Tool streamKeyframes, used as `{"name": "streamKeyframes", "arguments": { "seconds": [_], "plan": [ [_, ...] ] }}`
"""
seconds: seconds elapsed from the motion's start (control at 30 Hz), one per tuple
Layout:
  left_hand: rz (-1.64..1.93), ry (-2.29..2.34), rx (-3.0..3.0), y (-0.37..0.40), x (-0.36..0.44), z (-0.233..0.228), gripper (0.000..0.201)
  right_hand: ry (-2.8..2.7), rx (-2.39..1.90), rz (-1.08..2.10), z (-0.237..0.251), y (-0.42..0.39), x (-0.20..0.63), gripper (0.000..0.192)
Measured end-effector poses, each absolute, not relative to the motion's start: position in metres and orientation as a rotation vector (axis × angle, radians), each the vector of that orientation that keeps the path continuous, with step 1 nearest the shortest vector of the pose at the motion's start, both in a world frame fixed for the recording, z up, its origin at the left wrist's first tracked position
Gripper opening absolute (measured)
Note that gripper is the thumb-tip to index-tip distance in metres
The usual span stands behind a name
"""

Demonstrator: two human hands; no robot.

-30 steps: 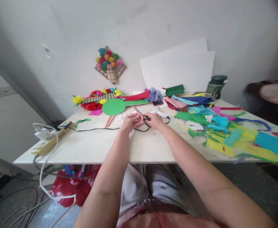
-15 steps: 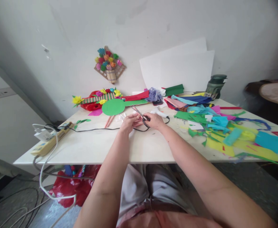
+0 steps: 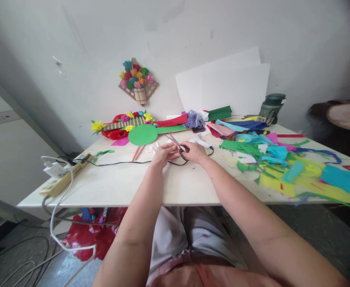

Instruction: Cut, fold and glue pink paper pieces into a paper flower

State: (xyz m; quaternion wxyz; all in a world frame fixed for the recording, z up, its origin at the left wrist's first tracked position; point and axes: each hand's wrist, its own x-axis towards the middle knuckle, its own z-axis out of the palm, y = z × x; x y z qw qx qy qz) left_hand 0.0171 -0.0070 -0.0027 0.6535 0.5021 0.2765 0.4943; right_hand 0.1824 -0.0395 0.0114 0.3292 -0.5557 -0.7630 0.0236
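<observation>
Scissors (image 3: 177, 144) are sitting at the middle of the surface (image 3: 109, 183), just above it, w/ the blades pointing away & to the person's left. R hand (image 3: 196, 152) is wrapping round the black handles, fingers curling in. L hand (image 3: 165, 153) is facing it, thumb & fingertips pressing together, pinching a small pink piece (image 3: 175, 154), prob. paper, tho the fingers are covering most of it from here.

Handling: scissors are looking light & stiff, prob. slick along the metal, so the handle loops are giving the best hold. The pink piece is looking v. light, soft & easy to crease or tear; an edge pinch is suiting it, fingertips keeping clear of the blades.

Nearby, pink strips (image 3: 137, 153) & white scraps (image 3: 153, 147) are lying to the L hand's left; a white glue gun (image 3: 201, 142) is resting just beyond the R hand, a black cord (image 3: 124, 162) running behind the wrists.

Containers: a dark green bottle (image 3: 272, 109) w/ its lid on is standing at the far right, contents not showing. A stick-built holder (image 3: 140, 96) on the wall is carrying multicoloured flowers (image 3: 135, 73). Below the surface, lower left, a red plastic bag (image 3: 88, 237) is slumping, blue & other coloured bits (image 3: 86, 214) showing at its top.
</observation>
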Motion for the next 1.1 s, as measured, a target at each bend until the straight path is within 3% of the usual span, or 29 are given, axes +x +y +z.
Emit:
{"name": "streamKeyframes", "arguments": {
  "seconds": [1.1],
  "plan": [
    [1.116,0.625,1.143,-0.009,0.017,-0.001,0.028,-1.969,-1.294,0.270,0.003,-0.027,0.185,0.031]
  ]
}}
